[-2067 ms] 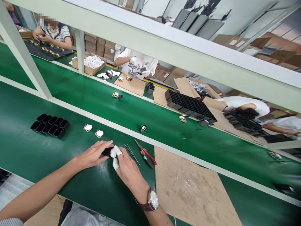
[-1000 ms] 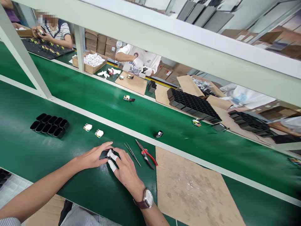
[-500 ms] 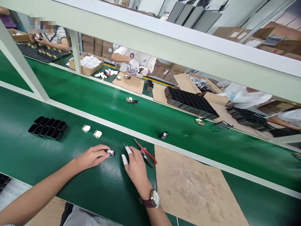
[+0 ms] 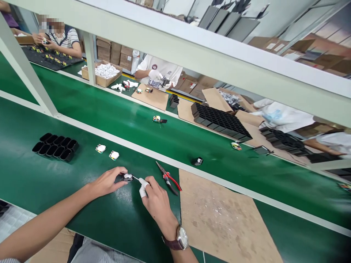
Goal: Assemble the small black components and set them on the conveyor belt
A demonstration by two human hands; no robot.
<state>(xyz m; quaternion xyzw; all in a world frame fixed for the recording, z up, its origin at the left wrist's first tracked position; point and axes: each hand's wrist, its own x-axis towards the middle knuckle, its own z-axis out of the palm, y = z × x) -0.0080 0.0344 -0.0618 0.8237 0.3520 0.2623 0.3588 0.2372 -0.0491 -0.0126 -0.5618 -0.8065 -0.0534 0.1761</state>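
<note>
My left hand (image 4: 108,184) grips a small black plastic case (image 4: 127,177) on the green bench, thumb and fingers at its left side. White and silvery parts show in the case's open top. My right hand (image 4: 157,199), with white covers on two fingertips, pinches thin metal tweezers (image 4: 135,178). Their tip reaches the right edge of the case; whether it grips anything there I cannot tell. Red-handled long-nose pliers (image 4: 168,178) lie just beyond my right hand. Two small circuit boards with white tops, one farther left (image 4: 101,148) and one nearer (image 4: 114,155), lie behind my left hand.
Several empty black cases (image 4: 55,148) stand grouped at left. A stained cardboard sheet (image 4: 219,215) covers the bench at right. Beyond a pale rail, a green conveyor (image 4: 131,120) carries a black case (image 4: 197,161) and circuit boards. Co-workers sit across it. A shelf beam (image 4: 175,47) crosses above.
My right hand has brought the tweezers down and left to the case, their tips previously pointing up and clear of it. The pieces on the conveyor have shifted right.
</note>
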